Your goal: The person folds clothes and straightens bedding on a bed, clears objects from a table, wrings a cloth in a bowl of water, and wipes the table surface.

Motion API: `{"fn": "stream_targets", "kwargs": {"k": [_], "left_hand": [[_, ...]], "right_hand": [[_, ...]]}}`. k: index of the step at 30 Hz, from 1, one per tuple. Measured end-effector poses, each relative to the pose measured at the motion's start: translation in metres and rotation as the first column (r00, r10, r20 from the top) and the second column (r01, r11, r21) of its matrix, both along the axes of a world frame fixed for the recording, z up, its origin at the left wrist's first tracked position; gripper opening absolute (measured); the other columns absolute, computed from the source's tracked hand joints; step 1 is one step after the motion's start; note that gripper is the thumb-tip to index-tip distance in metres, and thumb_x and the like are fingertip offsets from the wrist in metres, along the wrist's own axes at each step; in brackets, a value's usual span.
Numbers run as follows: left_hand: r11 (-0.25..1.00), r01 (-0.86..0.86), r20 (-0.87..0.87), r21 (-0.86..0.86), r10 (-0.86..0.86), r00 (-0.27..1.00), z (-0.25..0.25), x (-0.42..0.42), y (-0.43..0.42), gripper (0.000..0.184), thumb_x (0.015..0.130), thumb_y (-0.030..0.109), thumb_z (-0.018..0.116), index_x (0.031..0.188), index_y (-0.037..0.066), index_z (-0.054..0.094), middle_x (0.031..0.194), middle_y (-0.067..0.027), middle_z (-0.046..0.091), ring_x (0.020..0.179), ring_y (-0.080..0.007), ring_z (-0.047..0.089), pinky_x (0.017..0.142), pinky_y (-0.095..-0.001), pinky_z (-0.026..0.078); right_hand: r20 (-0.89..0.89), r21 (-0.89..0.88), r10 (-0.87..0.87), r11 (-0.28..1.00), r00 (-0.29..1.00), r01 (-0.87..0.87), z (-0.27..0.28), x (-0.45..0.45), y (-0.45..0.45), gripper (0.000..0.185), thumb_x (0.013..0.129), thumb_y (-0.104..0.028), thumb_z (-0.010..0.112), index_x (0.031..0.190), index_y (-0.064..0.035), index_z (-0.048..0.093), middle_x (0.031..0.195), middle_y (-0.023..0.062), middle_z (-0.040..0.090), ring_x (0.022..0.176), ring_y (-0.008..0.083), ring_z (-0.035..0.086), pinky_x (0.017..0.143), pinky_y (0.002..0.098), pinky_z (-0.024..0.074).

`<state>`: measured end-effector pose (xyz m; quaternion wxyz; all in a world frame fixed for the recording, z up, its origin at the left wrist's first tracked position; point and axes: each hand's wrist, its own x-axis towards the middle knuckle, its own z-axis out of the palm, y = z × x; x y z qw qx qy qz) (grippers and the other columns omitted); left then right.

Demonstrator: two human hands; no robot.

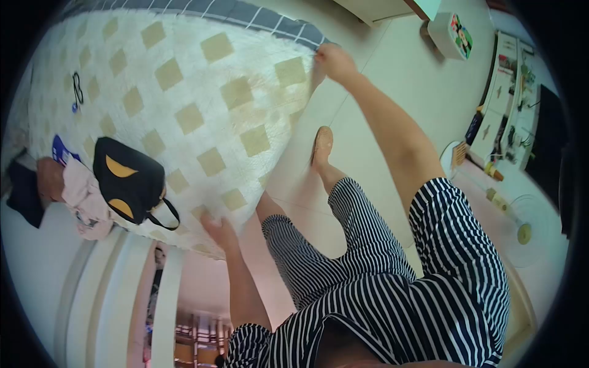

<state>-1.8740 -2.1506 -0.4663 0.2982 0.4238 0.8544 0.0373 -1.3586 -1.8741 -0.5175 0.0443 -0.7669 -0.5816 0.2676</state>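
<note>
My right hand (335, 62) is closed on the corner of the grey checked cloth (251, 17), which lies along the far side of the patterned cover (190, 73). My left hand (219, 230) is blurred at the cover's near edge; I cannot tell whether it grips. At left lies a black bag (130, 180).

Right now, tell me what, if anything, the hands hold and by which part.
The right hand grips the gray grid-lined cloth by its end. The left hand is blurred over the tan-checked cover; whether it holds anything cannot be told.
</note>
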Motion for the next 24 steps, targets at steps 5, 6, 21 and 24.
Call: {"fn": "stream_targets", "kwargs": {"k": [5, 6, 21, 24], "left_hand": [[0.989, 0.108, 0.305, 0.102, -0.134, 0.943, 0.045, 0.148, 0.107, 0.058, 0.090, 0.009, 0.060, 0.144, 0.000, 0.043, 0.148, -0.0186, 0.044, 0.138, -0.0314, 0.040, 0.116, -0.0372, 0.029], [0.994, 0.058, 0.399, 0.095, -0.091, 0.912, 0.048, 0.174, 0.118, 0.055, 0.091, 0.009, 0.059, 0.144, 0.001, 0.045, 0.147, -0.0184, 0.046, 0.137, -0.0312, 0.042, 0.115, -0.0365, 0.030], [0.887, 0.438, 0.215, 0.143, -0.460, 0.861, 0.005, 0.331, 0.353, 0.057, 0.091, 0.009, 0.058, 0.145, 0.001, 0.041, 0.154, -0.0247, 0.033, 0.144, -0.0376, 0.030, 0.118, -0.0429, 0.025], [0.901, 0.422, 0.197, 0.102, -0.435, 0.879, 0.001, 0.338, 0.352, 0.060, 0.091, 0.010, 0.060, 0.146, 0.000, 0.040, 0.154, -0.0225, 0.035, 0.145, -0.0348, 0.030, 0.119, -0.0407, 0.023]], "right_hand": [[0.086, -0.228, -0.001, 0.973, 0.996, 0.020, 0.017, -0.017, 0.011, 0.028, 0.091, -0.019, 0.057, 0.116, -0.0093, 0.061, 0.121, 0.0135, 0.058, 0.116, 0.0325, 0.058, 0.094, 0.0479, 0.0488], [0.110, -0.309, 0.064, 0.951, 0.992, -0.027, 0.021, -0.015, 0.014, 0.031, 0.091, -0.017, 0.056, 0.121, -0.0097, 0.059, 0.125, 0.0133, 0.056, 0.118, 0.0329, 0.057, 0.096, 0.0477, 0.0479], [-0.474, -0.473, -0.662, 0.748, 0.581, 0.466, -0.054, 0.110, 0.079, 0.062, 0.091, -0.061, 0.056, 0.107, -0.0018, 0.069, 0.109, 0.0219, 0.068, 0.102, 0.0303, 0.066, 0.091, 0.0400, 0.0505], [-0.597, -0.476, -0.570, 0.818, 0.564, 0.323, -0.107, 0.097, 0.099, 0.076, 0.088, -0.067, 0.054, 0.116, 0.0025, 0.066, 0.114, 0.0246, 0.066, 0.106, 0.0355, 0.064, 0.095, 0.0399, 0.0483]]}}
